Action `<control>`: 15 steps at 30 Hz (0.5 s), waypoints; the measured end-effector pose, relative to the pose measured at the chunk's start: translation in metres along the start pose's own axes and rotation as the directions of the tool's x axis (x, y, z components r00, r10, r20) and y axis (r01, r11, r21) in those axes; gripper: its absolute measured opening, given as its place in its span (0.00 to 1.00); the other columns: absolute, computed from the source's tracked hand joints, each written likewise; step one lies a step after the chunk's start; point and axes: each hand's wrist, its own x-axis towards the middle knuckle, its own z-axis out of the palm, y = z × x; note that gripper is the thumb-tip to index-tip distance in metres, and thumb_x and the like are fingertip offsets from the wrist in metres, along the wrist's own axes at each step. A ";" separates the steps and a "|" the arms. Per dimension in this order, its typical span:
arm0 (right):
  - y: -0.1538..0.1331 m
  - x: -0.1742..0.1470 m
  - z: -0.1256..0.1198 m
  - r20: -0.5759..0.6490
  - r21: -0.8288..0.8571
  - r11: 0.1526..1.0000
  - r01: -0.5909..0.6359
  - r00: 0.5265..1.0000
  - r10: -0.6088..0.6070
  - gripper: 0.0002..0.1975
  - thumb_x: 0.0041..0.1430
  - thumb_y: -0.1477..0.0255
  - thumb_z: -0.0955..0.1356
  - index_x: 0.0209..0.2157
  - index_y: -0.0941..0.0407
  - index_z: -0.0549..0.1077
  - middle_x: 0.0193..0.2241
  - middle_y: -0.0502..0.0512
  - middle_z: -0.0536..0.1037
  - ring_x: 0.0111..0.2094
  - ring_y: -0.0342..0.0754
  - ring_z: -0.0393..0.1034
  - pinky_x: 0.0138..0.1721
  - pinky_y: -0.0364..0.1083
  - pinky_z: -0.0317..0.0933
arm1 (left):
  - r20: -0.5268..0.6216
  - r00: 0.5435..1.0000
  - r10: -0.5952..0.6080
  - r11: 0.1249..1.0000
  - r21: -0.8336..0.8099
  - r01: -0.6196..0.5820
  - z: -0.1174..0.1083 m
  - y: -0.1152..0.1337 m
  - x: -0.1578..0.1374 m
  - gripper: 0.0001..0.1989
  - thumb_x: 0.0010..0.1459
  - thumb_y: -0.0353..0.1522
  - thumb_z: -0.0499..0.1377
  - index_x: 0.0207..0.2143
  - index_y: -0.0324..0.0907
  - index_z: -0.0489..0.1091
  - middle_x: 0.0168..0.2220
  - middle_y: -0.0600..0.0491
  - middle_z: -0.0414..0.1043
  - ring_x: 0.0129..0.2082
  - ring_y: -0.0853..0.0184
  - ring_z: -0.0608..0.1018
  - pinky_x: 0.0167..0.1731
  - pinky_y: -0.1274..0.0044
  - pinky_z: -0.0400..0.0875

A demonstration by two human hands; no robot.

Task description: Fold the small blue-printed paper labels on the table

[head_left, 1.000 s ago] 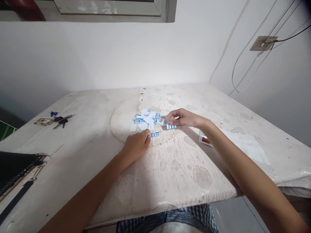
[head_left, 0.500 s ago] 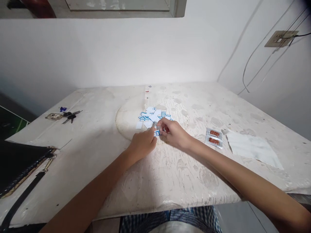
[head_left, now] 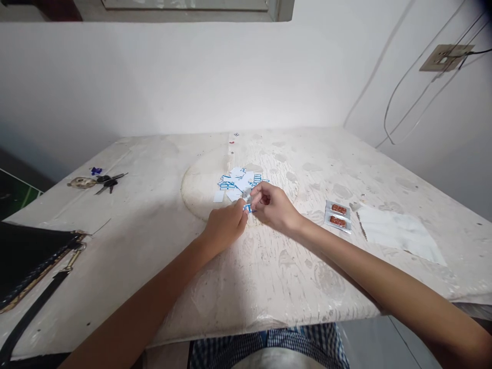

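Observation:
My left hand (head_left: 226,224) is closed, its thumb and forefinger pinching the left edge of a small white paper piece with blue print (head_left: 248,208). My right hand (head_left: 277,209) is curled right beside it, fingertips pressed together at the piece's right edge; the fingers partly hide how they touch it. Just beyond both hands lies a loose pile of white paper cutouts (head_left: 240,182) with blue line drawings. One plain white scrap (head_left: 219,196) sits at the pile's left side.
To the right are a foil blister pack (head_left: 338,216) with two red-brown tablets and a white cloth (head_left: 400,233). Keys (head_left: 109,181) lie at the left, behind a black pouch (head_left: 36,261) with a strap. A wall bounds the table's (head_left: 269,287) far side.
The camera view has shifted slightly. My right hand's fingers have moved a little at the piece; my left hand keeps its grip.

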 end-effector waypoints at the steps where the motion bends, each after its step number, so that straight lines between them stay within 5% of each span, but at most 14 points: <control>1: -0.001 -0.001 0.001 0.007 -0.015 1.000 0.001 1.000 -0.001 0.12 0.44 0.79 0.61 0.34 0.54 0.62 0.24 0.48 0.71 0.23 0.41 0.62 0.21 0.40 0.55 | 0.001 1.000 -0.001 1.000 0.002 0.001 0.000 0.000 0.000 0.15 0.62 0.37 0.37 0.37 0.41 0.59 0.29 0.52 0.70 0.25 0.66 0.72 0.23 0.76 0.56; 5: -0.007 0.000 -0.002 0.018 -0.112 0.994 0.021 1.000 -0.019 0.14 0.46 0.78 0.62 0.37 0.54 0.63 0.25 0.47 0.71 0.23 0.41 0.61 0.23 0.40 0.55 | 0.023 1.000 0.002 1.000 0.010 -0.003 -0.001 0.001 0.002 0.15 0.62 0.36 0.36 0.39 0.41 0.58 0.29 0.51 0.71 0.26 0.65 0.73 0.24 0.76 0.57; 10: -0.010 0.016 -0.036 -0.161 -0.412 0.911 0.023 0.982 -0.098 0.13 0.49 0.77 0.62 0.39 0.57 0.67 0.32 0.52 0.71 0.25 0.41 0.59 0.29 0.43 0.56 | 0.051 0.999 -0.017 1.000 0.015 0.016 -0.001 0.000 0.003 0.14 0.62 0.36 0.37 0.41 0.42 0.58 0.29 0.51 0.71 0.27 0.64 0.73 0.26 0.75 0.58; 15: 0.011 0.027 -0.053 -0.054 -0.667 0.744 0.047 0.992 -0.111 0.18 0.52 0.69 0.64 0.45 0.60 0.69 0.43 0.61 0.71 0.43 0.53 0.62 0.44 0.52 0.55 | 0.043 0.999 -0.011 1.000 0.028 0.010 -0.001 0.000 0.003 0.15 0.62 0.35 0.37 0.43 0.42 0.59 0.29 0.51 0.71 0.28 0.62 0.73 0.27 0.75 0.59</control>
